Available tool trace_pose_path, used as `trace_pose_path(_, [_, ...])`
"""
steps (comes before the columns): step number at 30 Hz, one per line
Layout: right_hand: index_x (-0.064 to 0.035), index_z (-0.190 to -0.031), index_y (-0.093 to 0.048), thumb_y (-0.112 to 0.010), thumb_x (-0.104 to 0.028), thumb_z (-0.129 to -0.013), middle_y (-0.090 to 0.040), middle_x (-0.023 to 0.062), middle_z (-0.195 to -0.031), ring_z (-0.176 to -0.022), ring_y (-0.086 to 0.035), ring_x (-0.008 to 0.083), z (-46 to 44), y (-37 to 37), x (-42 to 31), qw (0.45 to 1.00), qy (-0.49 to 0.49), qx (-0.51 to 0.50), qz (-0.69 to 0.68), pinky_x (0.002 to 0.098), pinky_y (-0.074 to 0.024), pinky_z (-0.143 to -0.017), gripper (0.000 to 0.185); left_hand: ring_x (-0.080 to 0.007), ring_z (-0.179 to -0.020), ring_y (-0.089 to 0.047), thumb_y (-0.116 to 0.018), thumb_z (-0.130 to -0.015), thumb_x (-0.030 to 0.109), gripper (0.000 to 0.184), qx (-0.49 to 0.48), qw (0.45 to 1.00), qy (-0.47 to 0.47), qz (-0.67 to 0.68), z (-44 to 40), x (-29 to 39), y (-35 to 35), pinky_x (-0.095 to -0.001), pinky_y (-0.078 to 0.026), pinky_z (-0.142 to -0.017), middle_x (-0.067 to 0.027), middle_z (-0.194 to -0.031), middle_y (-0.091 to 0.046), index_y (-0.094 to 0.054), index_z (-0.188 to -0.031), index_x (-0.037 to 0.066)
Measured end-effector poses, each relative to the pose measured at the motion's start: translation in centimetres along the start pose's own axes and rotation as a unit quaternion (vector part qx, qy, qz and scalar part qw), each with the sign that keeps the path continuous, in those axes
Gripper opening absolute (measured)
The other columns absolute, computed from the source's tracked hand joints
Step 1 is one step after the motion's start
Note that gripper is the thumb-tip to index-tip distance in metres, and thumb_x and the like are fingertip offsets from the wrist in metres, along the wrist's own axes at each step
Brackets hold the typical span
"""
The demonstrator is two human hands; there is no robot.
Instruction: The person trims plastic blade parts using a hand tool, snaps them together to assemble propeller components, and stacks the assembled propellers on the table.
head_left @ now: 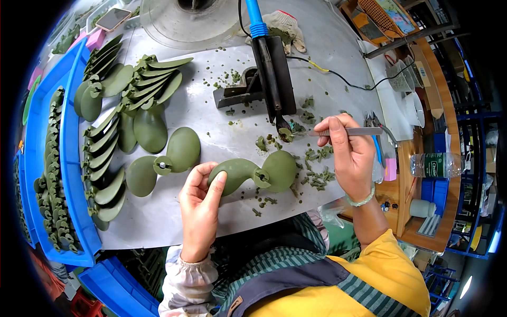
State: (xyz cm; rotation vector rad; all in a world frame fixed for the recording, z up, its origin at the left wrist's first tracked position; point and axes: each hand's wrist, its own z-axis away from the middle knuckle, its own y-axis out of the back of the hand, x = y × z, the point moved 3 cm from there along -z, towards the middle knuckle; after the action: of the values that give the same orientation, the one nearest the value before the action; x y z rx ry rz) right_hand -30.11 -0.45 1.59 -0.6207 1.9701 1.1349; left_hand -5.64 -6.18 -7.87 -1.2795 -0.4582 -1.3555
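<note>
My left hand (pixel 203 201) pinches one blade of a dark green two-bladed plastic propeller (pixel 280 171) between thumb and fingers, holding it just above the table. My right hand (pixel 348 150) is closed around a slim, flat metal scalpel (pixel 362 131). Its tip points left, close to a small green bit beneath the lower end of a black soldering iron (pixel 273 79). Whether the tip touches that bit I cannot tell. Left of my left hand lies another green propeller (pixel 162 165) with a pale spot at its hub.
Stacked green propellers (pixel 150 129) cover the table's left side. Blue bins (pixel 74 153) with small green parts stand beyond. Green scraps (pixel 319 177) lie around the iron and its black stand (pixel 240 95). A glove (pixel 285 29), pliers (pixel 375 121) and a plastic bottle (pixel 435 165) are farther off.
</note>
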Motion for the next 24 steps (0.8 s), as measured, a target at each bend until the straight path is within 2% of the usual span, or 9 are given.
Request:
trace_pose_path(6, [0.0043, -0.093, -0.068, -0.056, -0.016, -0.105, -0.066, 0.0081, -0.084, -0.067, -0.063, 0.0119, 0.2, 0.0, -0.3, 1.0, -0.009, -0.013, -0.014, 0.0255, -0.0486, -0.062, 0.026, -0.0066, -0.091, -0.064, -0.064, -0.1, 0.009, 0.019, 0.002, 1.0, 0.001, 0.001, 0.0, 0.1, -0.1, -0.0205, -0.05, -0.079, -0.0029, -0.104, -0.07, -0.06, -0.117, 0.0])
trace_pose_path(9, [0.0031, -0.092, -0.068, -0.056, -0.014, -0.105, -0.066, 0.0081, -0.083, -0.067, -0.063, 0.0118, 0.6, 0.0, -1.3, 0.999, -0.003, -0.035, -0.036, 0.0256, -0.0486, -0.062, 0.025, -0.0072, -0.096, -0.063, -0.064, -0.1, 0.005, 0.02, -0.005, 1.0, 0.003, 0.004, 0.1, 0.3, 0.0, -0.0216, -0.05, -0.085, -0.0036, -0.106, -0.069, -0.059, -0.118, -0.003])
trace_pose_path(15, [0.0001, -0.088, -0.068, -0.058, -0.009, -0.101, -0.068, 0.0069, -0.078, -0.065, -0.059, 0.0149, 2.0, -0.6, -2.9, 0.995, 0.054, -0.074, -0.042, 0.0288, -0.0458, -0.061, 0.019, -0.007, -0.095, -0.063, -0.064, -0.1, 0.006, 0.02, 0.001, 1.0, 0.003, 0.003, 0.0, 0.2, 0.1, -0.0217, -0.05, -0.084, -0.0037, -0.105, -0.069, -0.059, -0.118, -0.003])
trace_pose_path(18, [-0.0005, -0.088, -0.069, -0.061, -0.006, -0.099, -0.067, 0.0058, -0.073, -0.064, -0.057, 0.0171, 2.2, -0.8, -3.4, 0.994, 0.063, -0.087, -0.032, 0.0302, -0.0447, -0.062, 0.015, -0.0075, -0.093, -0.065, -0.064, -0.1, 0.009, 0.02, 0.0, 1.0, 0.001, 0.005, 0.0, 0.0, 0.1, -0.0213, -0.051, -0.081, -0.004, -0.106, -0.07, -0.06, -0.118, 0.0])
trace_pose_path(24, [-0.0007, -0.088, -0.07, -0.063, -0.005, -0.097, -0.066, 0.0048, -0.071, -0.064, -0.057, 0.018, 2.3, -1.0, -3.4, 0.993, 0.077, -0.09, -0.028, 0.0311, -0.0444, -0.063, 0.012, -0.0087, -0.095, -0.066, -0.064, -0.1, 0.009, 0.022, 0.002, 1.0, -0.006, 0.004, 0.0, 0.0, 0.1, -0.0221, -0.051, -0.083, -0.0047, -0.107, -0.071, -0.06, -0.119, -0.001])
